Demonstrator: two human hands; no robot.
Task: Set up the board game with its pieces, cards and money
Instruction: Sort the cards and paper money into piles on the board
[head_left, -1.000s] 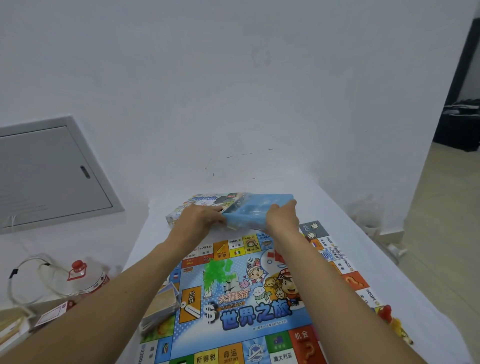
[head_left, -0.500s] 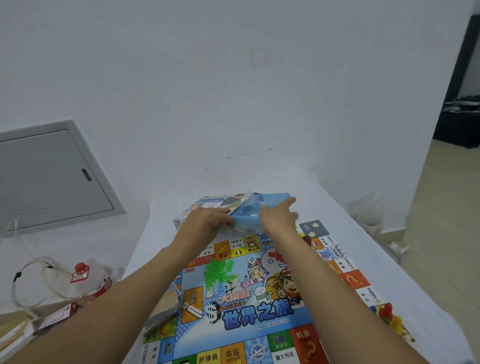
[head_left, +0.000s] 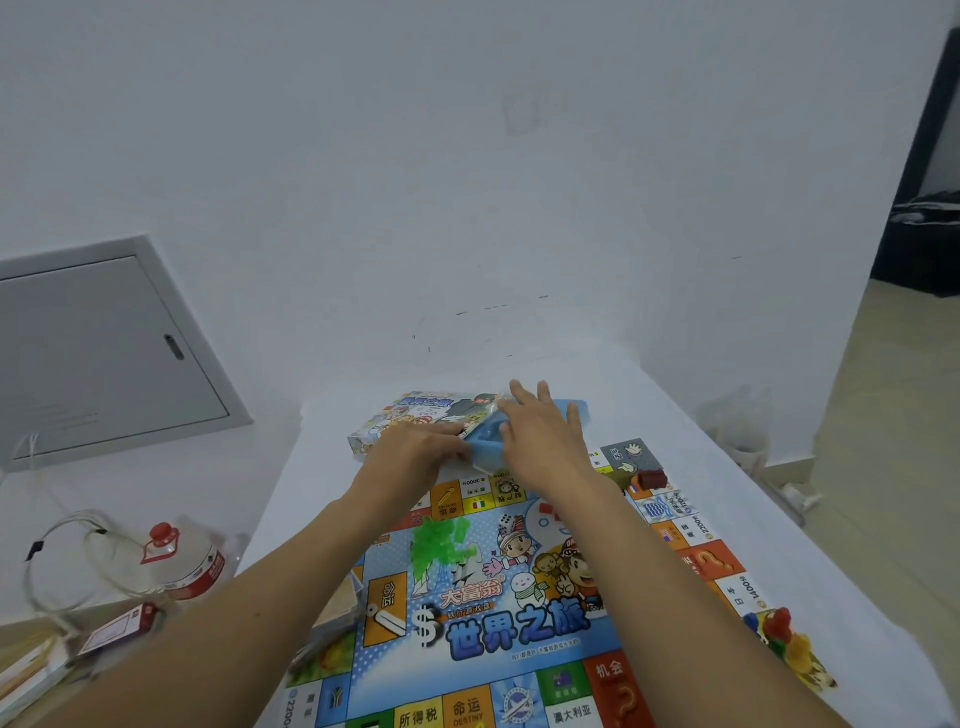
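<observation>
Compared with half a second ago, my right hand has let go of the blue tray: its fingers are now straight and spread apart, lying flat over the tray's top, where before they curled on its far edge. My left hand keeps its hold, fingers clamped on the tray's near left corner. A small dark red piece now shows just to the right of my right wrist, on the board's corner. The tray sits directly under my right fingers, partly hidden; what is in it I cannot tell. Just left of those fingers and behind my left hand lies the printed game box, touching the tray. The game board spreads out below both wrists on the white counter, with a patch of green pieces between my forearms, a stack of cards under my left forearm, and coloured pawns off by my right elbow at the board's edge. Beyond my fingertips rises a plain white wall. Far left of my left hand there is a grey metal hatch, and lower down a clear bottle with a red cap beside looped white cable.
</observation>
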